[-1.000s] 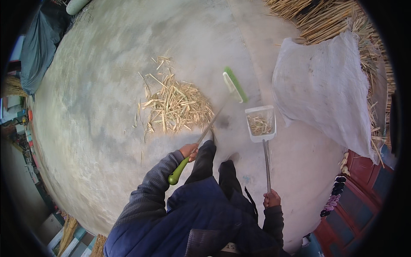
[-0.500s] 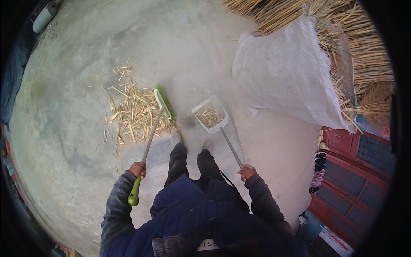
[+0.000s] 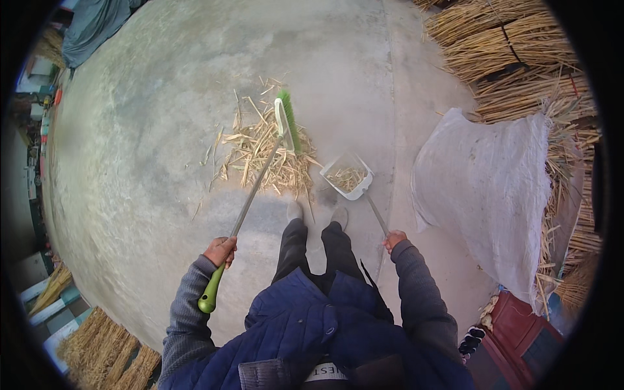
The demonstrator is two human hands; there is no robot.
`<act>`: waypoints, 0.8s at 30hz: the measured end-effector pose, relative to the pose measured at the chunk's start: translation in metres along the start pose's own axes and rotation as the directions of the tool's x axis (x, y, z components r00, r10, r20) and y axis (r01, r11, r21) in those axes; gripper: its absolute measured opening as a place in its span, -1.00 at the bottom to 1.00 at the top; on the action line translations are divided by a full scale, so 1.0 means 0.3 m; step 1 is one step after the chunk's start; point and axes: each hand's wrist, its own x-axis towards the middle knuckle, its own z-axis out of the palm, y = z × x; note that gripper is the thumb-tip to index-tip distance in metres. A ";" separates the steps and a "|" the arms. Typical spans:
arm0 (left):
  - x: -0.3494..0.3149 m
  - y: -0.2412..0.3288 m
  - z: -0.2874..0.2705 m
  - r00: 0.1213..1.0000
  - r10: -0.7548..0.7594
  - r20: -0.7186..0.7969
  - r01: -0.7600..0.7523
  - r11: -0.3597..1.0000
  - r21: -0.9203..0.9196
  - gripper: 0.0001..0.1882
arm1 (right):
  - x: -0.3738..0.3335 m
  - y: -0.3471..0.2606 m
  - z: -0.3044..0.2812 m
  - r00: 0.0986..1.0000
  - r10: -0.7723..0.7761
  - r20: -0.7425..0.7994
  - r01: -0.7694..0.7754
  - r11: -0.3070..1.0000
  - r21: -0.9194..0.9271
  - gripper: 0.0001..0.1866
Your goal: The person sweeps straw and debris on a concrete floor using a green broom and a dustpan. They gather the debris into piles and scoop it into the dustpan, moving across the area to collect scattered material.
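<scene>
My left hand [image 3: 220, 251] is closed around the handle of a broom [image 3: 255, 185], just above its green grip end. The broom's pale head with green bristles [image 3: 291, 120] is over the far right side of a heap of dry straw bits [image 3: 263, 153] on the floor. My right hand [image 3: 394, 240] grips the end of a dustpan's grey handle. The white dustpan [image 3: 357, 191] sits right of the heap, ahead of my feet, its open side turned toward the straw. Some straw bits [image 3: 346, 176] lie inside it.
A large white woven sack [image 3: 484, 188] stuffed with stalks lies at the right. Behind it are stacked bundles of stalks [image 3: 513, 39]. More bundles [image 3: 104, 348] are at the lower left, a grey cover [image 3: 94, 29] at the far left, and a red door [image 3: 520, 331] at the lower right.
The view has swung, shifting the scene rightward. The broom head has moved farther from me along the heap's right side. The dustpan is now closer to the straw.
</scene>
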 end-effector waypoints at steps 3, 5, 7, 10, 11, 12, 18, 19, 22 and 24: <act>0.017 -0.003 -0.038 0.983 -0.026 -0.184 0.043 0.995 0.093 -0.59 | 0.081 -0.083 -0.041 0.996 0.009 0.092 0.001 0.994 -0.113 -0.86; 0.085 -0.012 -0.082 0.949 -0.030 -0.312 0.080 0.985 0.151 -0.61 | 0.166 -0.120 -0.042 0.991 -0.015 0.135 0.053 0.957 -0.287 -0.86; 0.185 -0.017 -0.119 0.905 0.000 -0.426 0.108 0.967 0.229 -0.59 | 0.259 -0.143 -0.058 0.974 -0.039 0.223 0.159 0.820 -0.549 -0.87; 0.386 -0.018 -0.177 0.876 0.022 -0.481 0.176 0.916 0.361 -0.63 | 0.380 -0.177 -0.078 0.900 -0.179 0.398 0.423 0.588 -0.690 -0.86; 0.445 -0.023 -0.182 0.870 0.008 -0.493 0.203 0.905 0.373 -0.63 | 0.407 -0.187 -0.082 0.934 -0.108 0.340 0.320 0.676 -0.664 -0.86; 0.496 -0.030 -0.183 0.879 -0.017 -0.476 0.215 0.905 0.366 -0.65 | 0.428 -0.199 -0.086 0.940 -0.090 0.329 0.307 0.646 -0.699 -0.86; 0.636 -0.099 -0.104 0.914 0.062 -0.401 0.224 0.747 0.626 -0.69 | 0.371 -0.335 0.000 0.783 -0.300 0.546 0.578 0.024 -0.816 -0.77; 0.634 -0.115 -0.086 0.914 0.110 -0.391 0.210 0.696 0.687 -0.70 | 0.336 -0.369 0.047 0.804 -0.273 0.529 0.554 0.017 -0.832 -0.75; 0.616 -0.152 -0.049 0.939 0.062 -0.338 0.223 0.636 0.739 -0.71 | 0.196 -0.491 0.197 0.810 -0.184 0.557 0.515 -0.231 -0.826 -0.70; 0.598 -0.172 -0.033 0.958 0.013 -0.288 0.220 0.615 0.757 -0.72 | 0.114 -0.567 0.289 0.813 -0.143 0.565 0.485 -0.370 -0.792 -0.68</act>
